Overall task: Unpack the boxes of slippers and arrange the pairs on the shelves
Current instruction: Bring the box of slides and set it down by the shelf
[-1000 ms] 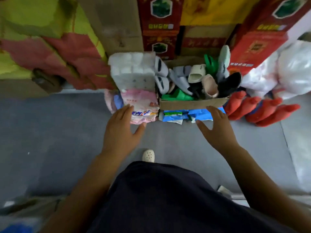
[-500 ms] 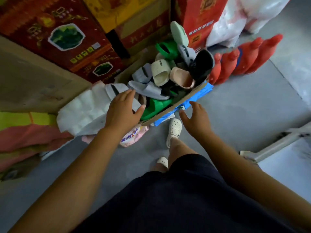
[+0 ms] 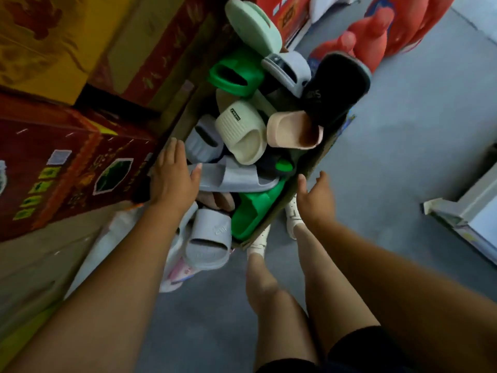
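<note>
The box (image 3: 314, 160) of slippers (image 3: 242, 130) is still full. Left hand (image 3: 172, 179) at its eight o'clock, right hand (image 3: 316, 200) at four, fingers loose, holding nothing. Next, grab both sides.

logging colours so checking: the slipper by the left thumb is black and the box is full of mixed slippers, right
No. In the head view a grey slipper lies by the thumb of the left hand; the black slipper sits at the far end of the box. The box is full of mixed slippers.
</note>
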A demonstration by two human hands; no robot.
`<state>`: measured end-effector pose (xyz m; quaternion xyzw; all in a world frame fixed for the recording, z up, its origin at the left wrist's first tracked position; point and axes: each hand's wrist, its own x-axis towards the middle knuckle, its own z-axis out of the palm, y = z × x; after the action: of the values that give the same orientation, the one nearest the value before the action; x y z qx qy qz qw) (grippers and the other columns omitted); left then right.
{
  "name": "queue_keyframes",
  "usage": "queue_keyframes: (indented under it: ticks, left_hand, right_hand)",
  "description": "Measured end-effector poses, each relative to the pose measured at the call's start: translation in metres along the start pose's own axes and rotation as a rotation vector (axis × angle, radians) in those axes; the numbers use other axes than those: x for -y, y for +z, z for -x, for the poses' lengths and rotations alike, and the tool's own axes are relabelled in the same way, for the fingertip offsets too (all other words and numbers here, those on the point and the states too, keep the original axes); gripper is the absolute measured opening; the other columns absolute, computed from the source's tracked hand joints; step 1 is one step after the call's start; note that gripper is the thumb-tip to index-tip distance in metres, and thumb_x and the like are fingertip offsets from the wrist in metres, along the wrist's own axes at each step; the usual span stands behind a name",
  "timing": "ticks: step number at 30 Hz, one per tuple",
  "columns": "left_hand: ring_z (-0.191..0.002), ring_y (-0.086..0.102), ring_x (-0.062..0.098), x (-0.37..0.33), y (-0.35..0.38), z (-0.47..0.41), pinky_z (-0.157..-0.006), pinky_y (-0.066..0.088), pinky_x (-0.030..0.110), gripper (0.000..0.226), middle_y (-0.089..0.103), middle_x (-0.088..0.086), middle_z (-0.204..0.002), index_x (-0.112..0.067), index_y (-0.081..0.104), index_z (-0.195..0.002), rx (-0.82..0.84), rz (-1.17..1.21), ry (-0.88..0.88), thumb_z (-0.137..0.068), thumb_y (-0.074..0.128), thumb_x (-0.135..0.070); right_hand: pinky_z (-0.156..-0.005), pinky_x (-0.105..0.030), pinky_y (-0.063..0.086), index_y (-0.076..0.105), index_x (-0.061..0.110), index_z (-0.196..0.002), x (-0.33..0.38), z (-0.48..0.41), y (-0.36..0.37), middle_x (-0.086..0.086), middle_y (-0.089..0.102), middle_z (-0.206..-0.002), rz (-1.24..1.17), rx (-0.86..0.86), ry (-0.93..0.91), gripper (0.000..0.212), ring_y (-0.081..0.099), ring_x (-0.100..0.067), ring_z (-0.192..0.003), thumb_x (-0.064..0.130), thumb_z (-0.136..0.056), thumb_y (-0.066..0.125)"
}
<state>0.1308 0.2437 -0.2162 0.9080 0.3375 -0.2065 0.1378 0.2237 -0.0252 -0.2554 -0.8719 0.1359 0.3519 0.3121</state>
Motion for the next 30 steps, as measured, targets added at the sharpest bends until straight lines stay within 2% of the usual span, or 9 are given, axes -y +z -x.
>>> queue_keyframes:
  ticks: [4, 7, 9, 12, 15, 17, 21, 26, 30]
  left_hand:
    - [-0.153, 0.016, 0.031, 0.013, 0.024, -0.060, -0.122, 0.021, 0.047, 0.071, 0.014, 0.012, -0.168, -0.007, 0.015, -0.160, -0.020, 0.028, 0.013, -0.105, 0.043, -0.043]
    - [-0.149, 0.025, 0.036, 0.017, 0.039, -0.090, -0.118, 0.028, 0.051, 0.067, 0.026, 0.018, -0.163, -0.006, 0.022, -0.158, -0.029, 0.104, -0.045, -0.106, 0.041, -0.043]
    - [-0.143, 0.031, 0.038, 0.019, 0.047, -0.102, -0.114, 0.032, 0.051, 0.061, 0.035, 0.021, -0.155, -0.001, 0.033, -0.152, -0.059, 0.119, -0.050, -0.106, 0.042, -0.040]
    - [-0.134, 0.038, 0.039, 0.022, 0.054, -0.118, -0.109, 0.035, 0.049, 0.056, 0.044, 0.023, -0.145, 0.004, 0.047, -0.140, -0.175, 0.075, -0.042, -0.105, 0.044, -0.041]
    - [-0.137, 0.042, 0.037, 0.025, 0.060, -0.136, -0.110, 0.037, 0.047, 0.059, 0.044, 0.021, -0.149, -0.002, 0.046, -0.144, -0.132, 0.135, -0.104, -0.105, 0.045, -0.045]
    - [-0.133, 0.051, 0.034, 0.025, 0.064, -0.142, -0.106, 0.042, 0.042, 0.057, 0.053, 0.018, -0.145, -0.006, 0.048, -0.144, -0.121, 0.254, -0.108, -0.103, 0.051, -0.045]
    - [-0.108, 0.065, 0.035, 0.025, 0.067, -0.143, -0.083, 0.043, 0.032, 0.039, 0.070, 0.017, -0.117, -0.010, 0.063, -0.121, -0.176, 0.327, -0.114, -0.100, 0.057, -0.042]
    - [-0.084, 0.066, 0.035, 0.031, 0.069, -0.126, -0.072, 0.043, 0.032, 0.030, 0.072, 0.018, -0.090, -0.012, 0.070, -0.094, -0.163, 0.324, -0.076, -0.100, 0.055, -0.037]
    - [-0.079, 0.063, 0.031, 0.019, 0.057, -0.096, -0.071, 0.042, 0.032, 0.029, 0.072, 0.016, -0.087, -0.012, 0.072, -0.092, -0.153, 0.340, -0.102, -0.100, 0.056, -0.035]
  right_hand:
    - [-0.087, -0.029, 0.040, 0.049, 0.008, -0.130, -0.002, -0.029, 0.044, -0.013, 0.062, -0.129, -0.258, -0.123, 0.139, 0.042, 0.058, -0.032, -0.119, 0.040, -0.103, 0.047]
    - [-0.086, -0.033, 0.042, 0.056, 0.009, -0.123, -0.012, -0.037, 0.067, -0.013, 0.066, -0.119, -0.338, -0.245, 0.231, 0.040, 0.060, -0.032, -0.111, 0.042, -0.104, 0.045]
    - [-0.086, -0.036, 0.043, 0.058, 0.011, -0.115, -0.020, -0.038, 0.079, -0.010, 0.066, -0.111, -0.344, -0.293, 0.239, 0.037, 0.060, -0.028, -0.103, 0.043, -0.104, 0.044]
    - [-0.092, -0.040, 0.047, 0.057, 0.016, -0.117, -0.031, -0.038, 0.092, -0.004, 0.066, -0.110, -0.349, -0.308, 0.230, 0.032, 0.061, -0.027, -0.106, 0.042, -0.103, 0.045]
    - [-0.092, -0.035, 0.044, 0.056, 0.016, -0.125, -0.038, -0.040, 0.096, -0.007, 0.067, -0.120, -0.331, -0.305, 0.201, 0.030, 0.060, -0.031, -0.112, 0.036, -0.105, 0.044]
    - [-0.092, -0.038, 0.047, 0.057, 0.014, -0.125, -0.044, -0.041, 0.095, -0.009, 0.068, -0.118, -0.318, -0.316, 0.175, 0.029, 0.061, -0.033, -0.109, 0.032, -0.106, 0.044]
    - [-0.087, -0.047, 0.052, 0.063, 0.011, -0.119, -0.052, -0.045, 0.087, -0.011, 0.070, -0.109, -0.299, -0.334, 0.114, 0.027, 0.064, -0.037, -0.102, 0.027, -0.106, 0.045]
    - [-0.082, -0.053, 0.051, 0.064, 0.006, -0.113, -0.063, -0.051, 0.068, -0.022, 0.070, -0.109, -0.227, -0.368, 0.014, 0.041, 0.064, -0.044, -0.100, 0.037, -0.098, 0.042]
    - [-0.071, -0.040, 0.046, 0.064, 0.001, -0.109, -0.068, -0.047, 0.039, -0.024, 0.070, -0.104, -0.172, -0.360, -0.045, 0.034, 0.065, -0.042, -0.094, 0.028, -0.101, 0.045]
